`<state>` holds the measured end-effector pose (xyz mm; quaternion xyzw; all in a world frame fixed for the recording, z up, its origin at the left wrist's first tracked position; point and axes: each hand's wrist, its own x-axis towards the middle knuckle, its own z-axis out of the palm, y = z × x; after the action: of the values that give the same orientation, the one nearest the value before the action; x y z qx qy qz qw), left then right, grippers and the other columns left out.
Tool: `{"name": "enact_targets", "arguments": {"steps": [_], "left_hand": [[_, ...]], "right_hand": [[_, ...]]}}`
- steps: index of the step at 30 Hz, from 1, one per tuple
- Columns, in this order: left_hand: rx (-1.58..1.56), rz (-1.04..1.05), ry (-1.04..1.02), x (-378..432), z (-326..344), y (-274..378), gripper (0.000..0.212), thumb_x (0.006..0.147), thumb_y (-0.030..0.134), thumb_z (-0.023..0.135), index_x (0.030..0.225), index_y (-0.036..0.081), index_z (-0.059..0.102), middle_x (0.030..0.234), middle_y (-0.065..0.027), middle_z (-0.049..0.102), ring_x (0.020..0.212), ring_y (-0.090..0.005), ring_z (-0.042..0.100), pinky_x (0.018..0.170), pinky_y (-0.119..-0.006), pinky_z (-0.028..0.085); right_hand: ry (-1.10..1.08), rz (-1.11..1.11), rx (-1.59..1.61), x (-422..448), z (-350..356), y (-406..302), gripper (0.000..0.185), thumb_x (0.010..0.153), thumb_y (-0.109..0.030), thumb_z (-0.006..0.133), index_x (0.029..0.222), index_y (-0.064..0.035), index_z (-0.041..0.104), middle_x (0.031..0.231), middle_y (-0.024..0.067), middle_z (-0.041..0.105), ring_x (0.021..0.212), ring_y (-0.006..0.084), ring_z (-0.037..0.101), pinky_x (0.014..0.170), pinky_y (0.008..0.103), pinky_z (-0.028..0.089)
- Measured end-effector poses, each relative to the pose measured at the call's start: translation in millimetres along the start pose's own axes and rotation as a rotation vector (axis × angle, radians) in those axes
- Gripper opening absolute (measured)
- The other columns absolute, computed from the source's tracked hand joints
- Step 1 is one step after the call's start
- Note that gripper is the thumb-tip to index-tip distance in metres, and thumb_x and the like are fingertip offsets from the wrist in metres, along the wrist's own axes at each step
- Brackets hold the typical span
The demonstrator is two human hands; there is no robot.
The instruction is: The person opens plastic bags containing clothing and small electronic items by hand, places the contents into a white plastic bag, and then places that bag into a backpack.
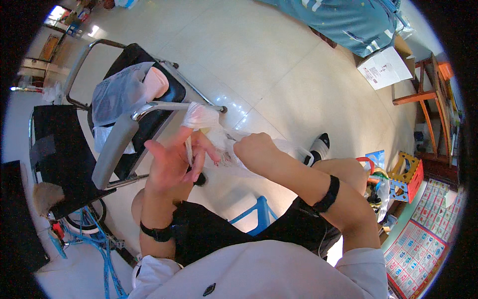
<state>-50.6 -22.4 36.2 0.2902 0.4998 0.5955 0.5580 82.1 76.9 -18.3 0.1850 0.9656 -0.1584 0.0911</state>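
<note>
A thin white, see-through plastic bag hangs between my hands above the floor. My right hand is closed in a fist on its upper edge, with a small dark tip showing beside the fingers. My left hand is partly spread, palm up, and a narrow white strip runs between its fingers. Behind the left fingertips, a bunched white and pinkish wrapping lies against the chair's metal armrest. Whether the left fingers grip the strip is unclear.
A black-seated metal chair at the left holds a filled plastic bag and a pink roll. A blue plastic stool stands between my knees. At the right are a folding step stool, a white carton and a wooden stand.
</note>
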Motion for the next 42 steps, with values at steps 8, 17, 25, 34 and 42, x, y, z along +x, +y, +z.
{"name": "enact_targets", "arguments": {"steps": [8,17,25,34,42], "left_hand": [[-0.201,0.126,-0.293,11,-9,0,0.082,0.068,0.065,0.010,0.122,0.006,0.020,0.078,-0.0174,0.051,0.040,-0.0094,0.039,0.054,-0.020,0.036],[-0.138,0.171,-0.420,29,24,-11,0.075,0.072,0.061,0.011,0.123,0.007,0.017,0.083,-0.0185,0.050,0.042,-0.0084,0.042,0.036,-0.017,0.033],[-0.219,0.243,-0.466,39,37,-16,0.072,0.073,0.059,0.014,0.124,0.007,0.015,0.082,-0.0141,0.050,0.041,-0.0081,0.041,0.035,-0.017,0.032],[-0.164,0.260,-0.521,46,54,-23,0.052,0.083,0.041,0.023,0.124,0.010,0.017,0.081,-0.0083,0.050,0.043,-0.0060,0.041,0.038,-0.018,0.035],[-0.127,0.269,-0.516,51,64,-26,0.048,0.084,0.029,0.034,0.123,0.008,0.018,0.079,-0.0059,0.050,0.043,-0.0057,0.041,0.040,-0.017,0.036]], "right_hand": [[-0.019,0.037,0.225,27,23,-1,0.024,0.063,-0.006,0.049,0.086,-0.0007,0.049,0.062,0.0141,0.055,0.058,0.0285,0.055,0.047,0.0361,0.043],[0.081,-0.049,0.293,46,27,3,0.024,0.064,-0.006,0.050,0.087,-0.0010,0.049,0.066,0.0138,0.055,0.062,0.0274,0.055,0.050,0.0352,0.043],[0.122,-0.120,0.353,30,23,27,0.024,0.065,-0.006,0.050,0.088,-0.0012,0.049,0.070,0.0135,0.055,0.065,0.0264,0.054,0.053,0.0345,0.043],[0.158,-0.137,0.412,13,21,50,0.024,0.066,-0.006,0.051,0.089,-0.0015,0.049,0.074,0.0132,0.055,0.068,0.0253,0.054,0.056,0.0337,0.043],[0.202,-0.158,0.412,15,20,61,0.024,0.067,-0.006,0.051,0.090,-0.0018,0.049,0.077,0.0129,0.055,0.071,0.0244,0.054,0.058,0.0329,0.043]]}}
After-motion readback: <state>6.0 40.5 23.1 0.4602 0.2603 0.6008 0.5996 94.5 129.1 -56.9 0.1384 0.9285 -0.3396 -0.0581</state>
